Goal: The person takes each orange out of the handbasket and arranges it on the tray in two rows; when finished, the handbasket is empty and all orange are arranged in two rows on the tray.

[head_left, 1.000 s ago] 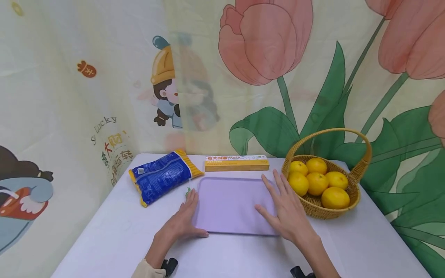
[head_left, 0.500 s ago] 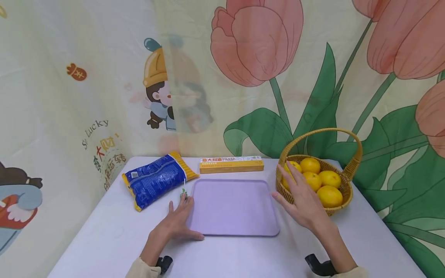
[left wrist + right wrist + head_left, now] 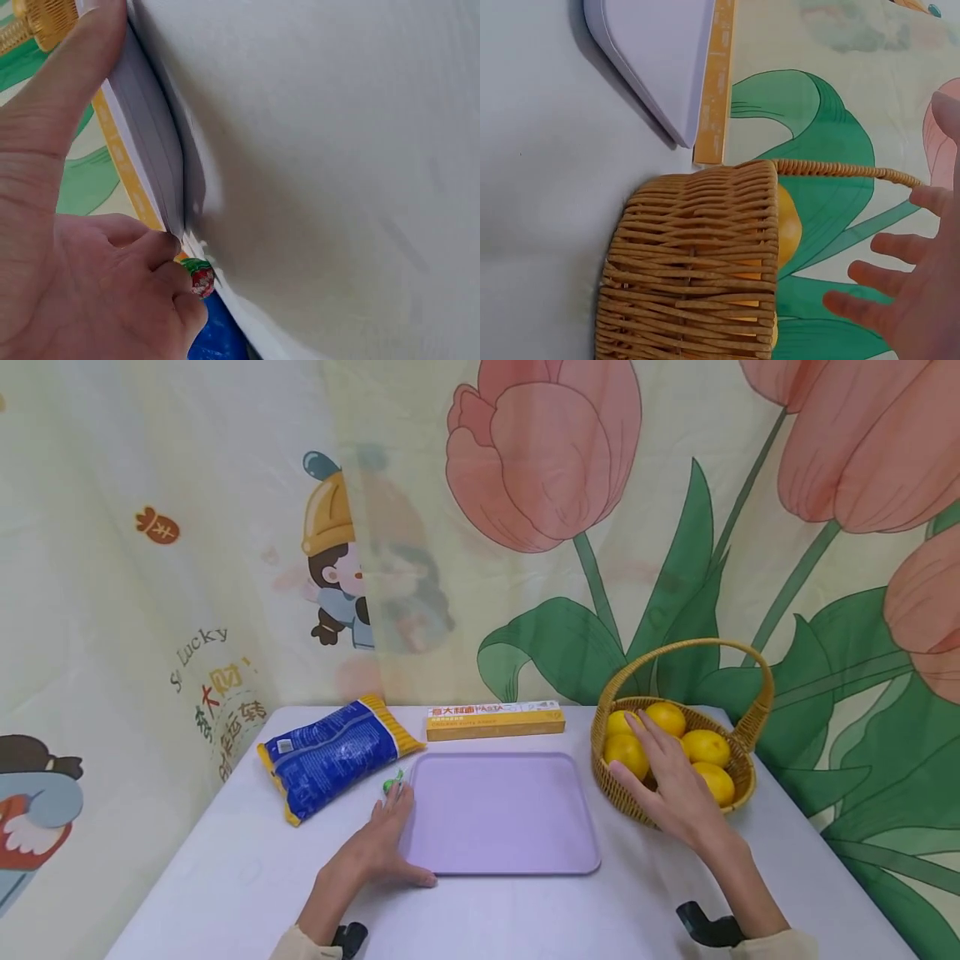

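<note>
A lilac tray (image 3: 502,814) lies flat on the white table. My left hand (image 3: 375,843) touches its left edge, thumb at the near left corner and fingers along the side; the left wrist view shows that thumb (image 3: 71,71) against the tray's rim. Over the wicker basket (image 3: 630,797) of yellow fruits (image 3: 705,748) hovers my right hand (image 3: 675,789), fingers spread and nothing held. In the right wrist view the hand (image 3: 922,277) is beside the basket (image 3: 690,262), above its open top, with a gap between them.
A blue and yellow bag (image 3: 337,760) lies at the back left. Behind the tray is a yellow and white pasta box (image 3: 495,722). A small green-wrapped item (image 3: 392,783) sits by my left fingertips. The basket's handle (image 3: 693,645) arches high. A printed curtain hangs behind the table.
My right hand has moved right, from over the tray's right side to above the fruit basket. My left hand stays at the tray's left edge. The head view has shifted slightly.
</note>
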A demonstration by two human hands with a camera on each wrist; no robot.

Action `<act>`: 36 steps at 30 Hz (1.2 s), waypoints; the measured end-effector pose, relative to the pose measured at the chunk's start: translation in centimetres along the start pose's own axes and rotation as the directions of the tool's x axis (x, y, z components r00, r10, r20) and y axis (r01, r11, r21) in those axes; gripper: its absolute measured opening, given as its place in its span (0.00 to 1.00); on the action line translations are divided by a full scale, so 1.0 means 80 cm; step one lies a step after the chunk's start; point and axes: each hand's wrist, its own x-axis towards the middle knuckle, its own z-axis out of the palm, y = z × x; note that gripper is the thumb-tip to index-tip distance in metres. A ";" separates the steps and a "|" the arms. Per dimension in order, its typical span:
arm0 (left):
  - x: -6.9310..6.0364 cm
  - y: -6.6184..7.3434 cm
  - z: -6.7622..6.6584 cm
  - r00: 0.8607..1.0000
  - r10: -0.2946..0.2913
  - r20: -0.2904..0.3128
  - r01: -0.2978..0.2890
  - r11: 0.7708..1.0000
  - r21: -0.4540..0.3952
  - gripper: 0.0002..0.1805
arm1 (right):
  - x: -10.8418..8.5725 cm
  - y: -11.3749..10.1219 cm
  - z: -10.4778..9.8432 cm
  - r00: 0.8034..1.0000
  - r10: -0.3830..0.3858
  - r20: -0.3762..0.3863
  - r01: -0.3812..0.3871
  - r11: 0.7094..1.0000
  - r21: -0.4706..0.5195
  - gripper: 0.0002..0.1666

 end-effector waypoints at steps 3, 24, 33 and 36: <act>0.000 0.000 0.002 1.000 -0.013 0.012 0.014 0.999 -0.046 0.82 | 0.007 0.006 -0.005 1.000 0.006 0.027 -0.007 0.999 0.032 0.50; 0.000 0.007 0.001 0.999 -0.014 0.053 0.018 0.997 -0.073 0.76 | 0.033 0.051 -0.002 0.995 0.029 0.094 -0.041 0.991 0.124 0.47; 0.005 0.002 -0.004 0.998 -0.040 0.040 0.045 0.991 -0.127 0.80 | 0.031 0.055 0.002 0.994 0.026 0.103 -0.039 0.991 0.126 0.45; 0.009 -0.001 -0.002 0.997 -0.047 0.060 0.054 0.991 -0.126 0.81 | 0.030 0.057 0.002 0.994 0.034 0.101 -0.047 0.991 0.124 0.47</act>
